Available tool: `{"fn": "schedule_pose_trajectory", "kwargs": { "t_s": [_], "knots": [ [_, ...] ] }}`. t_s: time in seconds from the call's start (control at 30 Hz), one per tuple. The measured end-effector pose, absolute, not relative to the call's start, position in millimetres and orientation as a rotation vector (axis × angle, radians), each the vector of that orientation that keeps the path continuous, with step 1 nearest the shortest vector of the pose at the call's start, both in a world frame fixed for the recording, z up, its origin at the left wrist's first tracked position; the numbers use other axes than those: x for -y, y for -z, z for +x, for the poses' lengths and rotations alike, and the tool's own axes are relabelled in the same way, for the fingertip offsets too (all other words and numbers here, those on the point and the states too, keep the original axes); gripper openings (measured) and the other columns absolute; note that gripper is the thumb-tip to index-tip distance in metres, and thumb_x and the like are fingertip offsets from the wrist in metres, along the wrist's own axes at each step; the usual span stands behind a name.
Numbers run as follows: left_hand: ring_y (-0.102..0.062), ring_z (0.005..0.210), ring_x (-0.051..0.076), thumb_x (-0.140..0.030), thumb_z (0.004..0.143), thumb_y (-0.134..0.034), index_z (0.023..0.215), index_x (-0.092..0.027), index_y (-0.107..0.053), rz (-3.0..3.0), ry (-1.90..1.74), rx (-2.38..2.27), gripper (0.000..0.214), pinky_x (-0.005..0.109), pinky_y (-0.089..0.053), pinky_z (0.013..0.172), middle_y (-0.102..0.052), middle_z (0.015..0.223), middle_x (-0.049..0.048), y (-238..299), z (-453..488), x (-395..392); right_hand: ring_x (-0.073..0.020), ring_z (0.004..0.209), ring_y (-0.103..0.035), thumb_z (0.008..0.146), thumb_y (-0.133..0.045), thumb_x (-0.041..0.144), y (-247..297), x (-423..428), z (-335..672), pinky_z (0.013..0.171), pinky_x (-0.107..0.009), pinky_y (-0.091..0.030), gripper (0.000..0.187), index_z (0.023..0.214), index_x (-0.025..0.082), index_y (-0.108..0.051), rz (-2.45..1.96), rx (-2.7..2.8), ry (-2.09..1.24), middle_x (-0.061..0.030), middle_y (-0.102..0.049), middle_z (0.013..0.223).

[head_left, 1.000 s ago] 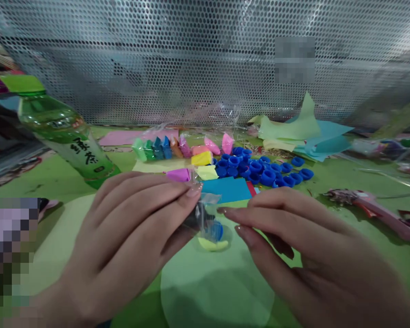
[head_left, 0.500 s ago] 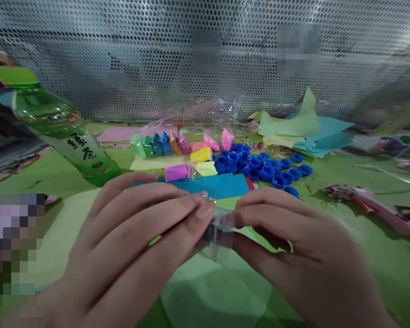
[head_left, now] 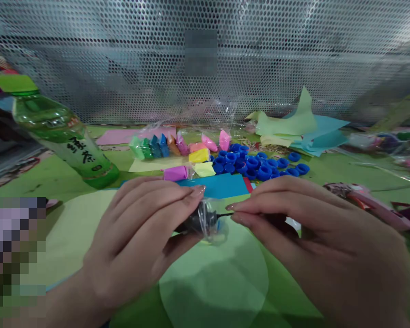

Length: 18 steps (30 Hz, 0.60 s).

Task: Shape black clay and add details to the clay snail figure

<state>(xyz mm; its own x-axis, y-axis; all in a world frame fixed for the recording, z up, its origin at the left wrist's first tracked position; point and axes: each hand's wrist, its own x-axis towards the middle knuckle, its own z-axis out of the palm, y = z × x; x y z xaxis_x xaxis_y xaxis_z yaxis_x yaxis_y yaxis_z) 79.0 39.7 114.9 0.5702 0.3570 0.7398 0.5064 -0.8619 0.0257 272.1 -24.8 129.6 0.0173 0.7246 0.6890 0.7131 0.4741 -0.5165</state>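
Note:
My left hand [head_left: 139, 237] pinches a small clear plastic packet with something dark inside [head_left: 203, 221], held just above a pale green paper circle [head_left: 213, 284]. My right hand [head_left: 314, 241] closes on the packet's other end, fingertips almost meeting those of the left. Beyond the hands lie a blue paper sheet [head_left: 220, 186], a row of small coloured packets [head_left: 177, 148] and a heap of blue bottle caps [head_left: 256, 165].
A green tea bottle [head_left: 63, 136] leans at the left. Loose green and blue paper sheets [head_left: 300, 130] lie at the back right. A pink tool [head_left: 369, 202] rests at the right. A perforated metal screen [head_left: 205, 59] closes the back of the green table [head_left: 355, 175].
Both hands closed on the packet and pulled it between them; the packet looks more bunched and darker now. The blue cap and yellow piece seen under it earlier no longer show.

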Motion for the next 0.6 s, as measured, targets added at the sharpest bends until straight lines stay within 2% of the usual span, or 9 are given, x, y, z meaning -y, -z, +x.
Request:
{"fn": "schedule_pose_trajectory", "kwargs": {
  "t_s": [0.1, 0.2, 0.3, 0.43, 0.6],
  "knots": [
    [-0.061, 0.092, 0.015, -0.039, 0.082, -0.062, 0.102, -0.016, -0.055, -2.593, 1.137, 0.707, 0.032, 0.025, -0.049, 0.087, -0.067, 0.095, 0.0056, -111, 83, -37, -0.0073, 0.068, -0.060, 0.076, -0.069, 0.012, -129, 22, 269, 0.045, -0.012, -0.043, 0.009, 0.074, 0.020, -0.067, -1.159, 1.581, -0.175, 0.0053, -0.064, 0.075],
    [-0.064, 0.084, 0.016, -0.056, 0.079, -0.057, 0.100, -0.022, -0.055, -2.686, 1.168, 0.944, 0.041, 0.024, -0.054, 0.080, -0.068, 0.091, 0.0026, -105, 86, -36, -0.0075, 0.066, -0.060, 0.076, -0.068, 0.009, -126, 19, 266, 0.043, -0.012, -0.042, 0.010, 0.073, 0.019, -0.068, -1.120, 1.552, -0.314, 0.0041, -0.064, 0.074],
    [-0.067, 0.080, 0.016, -0.064, 0.077, -0.052, 0.099, -0.027, -0.052, -2.721, 1.157, 1.060, 0.044, 0.023, -0.057, 0.073, -0.069, 0.090, -0.0012, -103, 89, -35, -0.0065, 0.063, -0.058, 0.074, -0.066, 0.004, -122, 18, 264, 0.046, -0.010, -0.043, 0.014, 0.075, 0.016, -0.070, -1.152, 1.639, -0.276, 0.0019, -0.063, 0.075],
    [-0.067, 0.079, 0.015, -0.066, 0.076, -0.050, 0.097, -0.028, -0.050, -2.754, 1.154, 1.063, 0.044, 0.023, -0.058, 0.071, -0.069, 0.089, -0.0018, -104, 91, -36, -0.0049, 0.063, -0.055, 0.074, -0.065, 0.004, -119, 16, 265, 0.054, -0.010, -0.045, 0.014, 0.079, 0.015, -0.072, -1.122, 1.655, -0.173, -0.0012, -0.059, 0.078],
    [-0.065, 0.086, 0.019, -0.057, 0.078, -0.057, 0.104, -0.027, -0.051, -2.684, 1.136, 1.008, 0.040, 0.032, -0.055, 0.081, -0.068, 0.093, 0.0011, -99, 87, -39, -0.0049, 0.058, -0.052, 0.075, -0.066, 0.006, -124, 19, 270, 0.043, -0.013, -0.037, 0.014, 0.077, 0.019, -0.071, -1.215, 1.622, -0.164, 0.0012, -0.059, 0.078]
  ]
}}
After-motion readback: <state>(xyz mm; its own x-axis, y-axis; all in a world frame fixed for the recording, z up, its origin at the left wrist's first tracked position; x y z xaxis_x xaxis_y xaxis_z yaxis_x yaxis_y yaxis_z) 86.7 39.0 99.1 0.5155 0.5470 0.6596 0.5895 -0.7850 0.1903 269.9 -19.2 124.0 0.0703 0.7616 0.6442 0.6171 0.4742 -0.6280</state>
